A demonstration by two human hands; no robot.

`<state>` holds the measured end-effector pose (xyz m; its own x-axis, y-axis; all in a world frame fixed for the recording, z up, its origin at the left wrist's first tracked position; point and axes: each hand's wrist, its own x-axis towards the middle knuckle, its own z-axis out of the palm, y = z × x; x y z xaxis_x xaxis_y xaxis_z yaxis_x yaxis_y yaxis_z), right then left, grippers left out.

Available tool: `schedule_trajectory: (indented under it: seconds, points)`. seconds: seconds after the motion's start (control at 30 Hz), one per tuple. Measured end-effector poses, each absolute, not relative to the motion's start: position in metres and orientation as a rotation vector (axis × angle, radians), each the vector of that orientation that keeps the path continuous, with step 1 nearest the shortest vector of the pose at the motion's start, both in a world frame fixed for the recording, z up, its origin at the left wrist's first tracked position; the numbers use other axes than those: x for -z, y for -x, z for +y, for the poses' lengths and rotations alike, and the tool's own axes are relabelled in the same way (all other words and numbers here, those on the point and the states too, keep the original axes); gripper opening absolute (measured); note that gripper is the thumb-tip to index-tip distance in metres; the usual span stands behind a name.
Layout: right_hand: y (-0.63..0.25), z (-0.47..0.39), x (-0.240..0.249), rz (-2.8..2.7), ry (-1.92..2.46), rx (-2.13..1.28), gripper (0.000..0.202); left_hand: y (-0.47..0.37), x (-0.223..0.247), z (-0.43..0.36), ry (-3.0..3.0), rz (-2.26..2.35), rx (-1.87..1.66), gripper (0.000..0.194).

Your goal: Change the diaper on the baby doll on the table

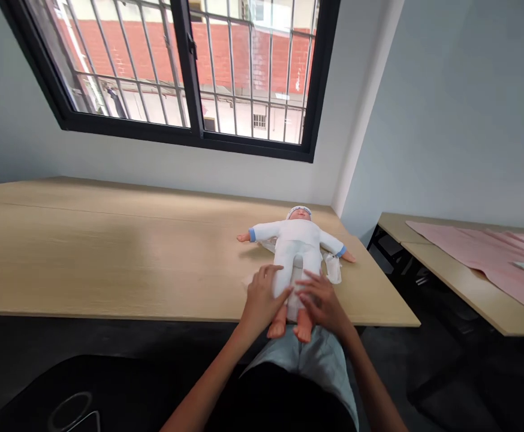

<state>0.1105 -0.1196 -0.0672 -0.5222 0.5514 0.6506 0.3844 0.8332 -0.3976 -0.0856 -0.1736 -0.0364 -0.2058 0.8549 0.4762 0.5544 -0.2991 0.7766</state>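
A baby doll [298,233] in a white outfit with blue cuffs and a patterned cap lies on its back on the wooden table [176,264], head toward the wall. Its bare feet stick out past the front edge. On the doll's left-side leg in the picture rests my left hand [262,294], fingers apart. My right hand [322,300] is at the other leg, its fingers spread and bent over the trouser leg. White cloth [333,268] shows beside the doll's hip, and more pale material lies between and under the legs.
At the right stands a second table [460,288] with a pink cloth [487,249] on it. A barred window [199,135] is in the wall behind. A black chair [82,384] with a ring-shaped object on it is at the lower left.
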Motion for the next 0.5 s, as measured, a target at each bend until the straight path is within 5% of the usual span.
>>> schedule_trajectory:
  seconds: [0.23, 0.5]
  points:
    - [-0.120, -0.133, 0.052, -2.305, 0.870, -0.219, 0.010, 0.088, 0.044, -0.155, -1.728, 1.549, -1.257, 0.066]
    - [-0.166, -0.115, 0.038, -2.535, 0.996, -0.364, 0.059, 0.116, 0.028, -0.143, -1.471, 1.314, -1.203, 0.070]
